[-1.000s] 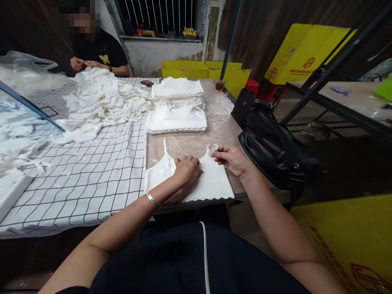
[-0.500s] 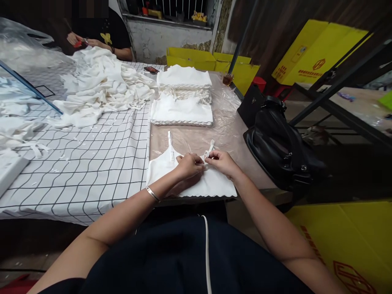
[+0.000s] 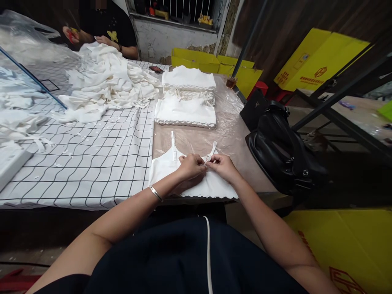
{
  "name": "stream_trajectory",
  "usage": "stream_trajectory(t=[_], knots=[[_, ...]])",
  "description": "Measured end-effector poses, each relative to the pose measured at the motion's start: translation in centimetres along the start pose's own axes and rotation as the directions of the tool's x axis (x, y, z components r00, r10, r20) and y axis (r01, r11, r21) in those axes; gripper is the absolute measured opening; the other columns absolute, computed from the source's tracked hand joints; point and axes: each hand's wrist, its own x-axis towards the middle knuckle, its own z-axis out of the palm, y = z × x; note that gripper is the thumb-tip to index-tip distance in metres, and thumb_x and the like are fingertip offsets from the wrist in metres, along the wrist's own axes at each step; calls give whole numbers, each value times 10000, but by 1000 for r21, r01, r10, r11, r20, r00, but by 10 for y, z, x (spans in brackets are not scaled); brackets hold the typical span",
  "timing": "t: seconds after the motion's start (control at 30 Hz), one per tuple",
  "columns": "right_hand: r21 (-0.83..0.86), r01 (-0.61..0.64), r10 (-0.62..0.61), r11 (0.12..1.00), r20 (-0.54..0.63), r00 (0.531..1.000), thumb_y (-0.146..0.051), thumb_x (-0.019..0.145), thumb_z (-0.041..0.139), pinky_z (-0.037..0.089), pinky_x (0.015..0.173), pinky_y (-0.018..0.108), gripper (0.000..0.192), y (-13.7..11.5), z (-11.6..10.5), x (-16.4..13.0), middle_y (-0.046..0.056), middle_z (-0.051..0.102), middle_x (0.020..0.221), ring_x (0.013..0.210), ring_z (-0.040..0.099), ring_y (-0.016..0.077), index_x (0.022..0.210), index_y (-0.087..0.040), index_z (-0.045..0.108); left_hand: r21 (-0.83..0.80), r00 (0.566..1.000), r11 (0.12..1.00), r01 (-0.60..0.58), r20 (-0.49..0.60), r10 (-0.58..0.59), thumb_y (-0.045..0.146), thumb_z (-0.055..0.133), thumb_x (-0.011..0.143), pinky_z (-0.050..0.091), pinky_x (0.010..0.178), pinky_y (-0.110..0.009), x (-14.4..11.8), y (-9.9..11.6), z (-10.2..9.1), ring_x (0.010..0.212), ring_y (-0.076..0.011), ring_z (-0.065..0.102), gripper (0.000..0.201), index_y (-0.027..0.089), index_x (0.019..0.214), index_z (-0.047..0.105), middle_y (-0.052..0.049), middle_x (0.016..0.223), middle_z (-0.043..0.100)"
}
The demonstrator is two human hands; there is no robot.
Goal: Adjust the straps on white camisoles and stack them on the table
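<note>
A white camisole top (image 3: 165, 173) lies flat at the near edge of the table (image 3: 226, 139), its two thin straps pointing away from me. My left hand (image 3: 191, 166) rests on the top's middle and pinches the base of the right strap (image 3: 210, 152). My right hand (image 3: 222, 166) meets it there, fingers closed on the same strap. A silver bangle sits on my left wrist.
Two neat stacks of folded white tops (image 3: 186, 112) lie beyond. A loose heap of white garments (image 3: 104, 87) covers the checked cloth (image 3: 92, 163) at left, where another person (image 3: 104, 32) works. A black handbag (image 3: 281, 151) sits at the right edge. Yellow boxes (image 3: 318, 61) stand behind.
My right hand has come down from holding the strap end up and moved left to meet my left hand. The camera view has tilted slightly downward.
</note>
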Motion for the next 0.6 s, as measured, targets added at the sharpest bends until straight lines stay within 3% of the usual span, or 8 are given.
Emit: stream_trajectory(t=[0.2, 0.27, 0.33, 0.4, 0.47, 0.53, 0.6], knots=[[-202, 30, -46, 979, -77, 996, -282, 593, 667, 371, 645, 286, 138, -4, -9, -3, -7, 544, 692, 641, 464, 132, 584, -185, 569, 23, 1000, 1000, 11, -4, -11, 298, 627, 808, 280, 975, -511, 1, 2, 0, 993, -264, 592, 178, 160, 749, 721, -60, 859, 711], [-141, -11, 5, 990, -42, 999, -285, 583, 680, 355, 627, 283, 157, -5, -11, -4, -18, 531, 656, 616, 445, 125, 594, -187, 558, 120, 999, 992, -38, -34, 42, 264, 608, 832, 288, 994, -527, -4, 3, 3, 1023, -266, 589, 160, 164, 793, 727, -72, 915, 714], [67, -92, 91, 993, 30, 995, -290, 567, 702, 358, 612, 271, 209, -8, -13, -4, -33, 533, 634, 605, 459, 122, 646, -195, 534, 299, 977, 944, -143, -109, 183, 230, 586, 861, 251, 1052, -554, -14, 1, 8, 1120, -283, 560, 166, 168, 928, 724, -104, 1087, 694], [328, -183, 159, 927, 98, 982, -253, 547, 714, 377, 618, 255, 281, -14, -13, -2, -37, 584, 675, 646, 522, 131, 729, -209, 504, 468, 916, 834, -290, -116, 384, 238, 554, 902, 175, 1120, -565, -28, -3, 17, 1256, -292, 487, 257, 179, 1123, 671, -130, 1304, 605], [518, -259, 217, 815, 141, 966, -185, 538, 691, 405, 642, 248, 325, -22, -16, 4, -17, 648, 769, 742, 589, 150, 775, -220, 472, 527, 834, 700, -482, 32, 550, 339, 524, 941, 147, 1157, -547, -44, -10, 26, 1347, -284, 412, 361, 198, 1268, 584, -123, 1432, 511], [625, -314, 252, 715, 188, 949, -155, 563, 641, 445, 681, 270, 292, -32, -20, 16, 19, 686, 869, 855, 628, 181, 775, -223, 451, 483, 748, 597, -641, 220, 626, 476, 488, 945, 182, 1165, -525, -56, -16, 32, 1392, -292, 363, 486, 201, 1345, 522, -111, 1483, 460], [675, -331, 244, 659, 225, 943, -167, 612, 598, 482, 724, 316, 224, -42, -27, 33, 46, 697, 942, 938, 640, 211, 757, -223, 437, 425, 710, 575, -699, 314, 630, 578, 454, 926, 206, 1164, -517, -63, -19, 35, 1422, -317, 318, 623, 182, 1408, 464, -117, 1515, 417]])
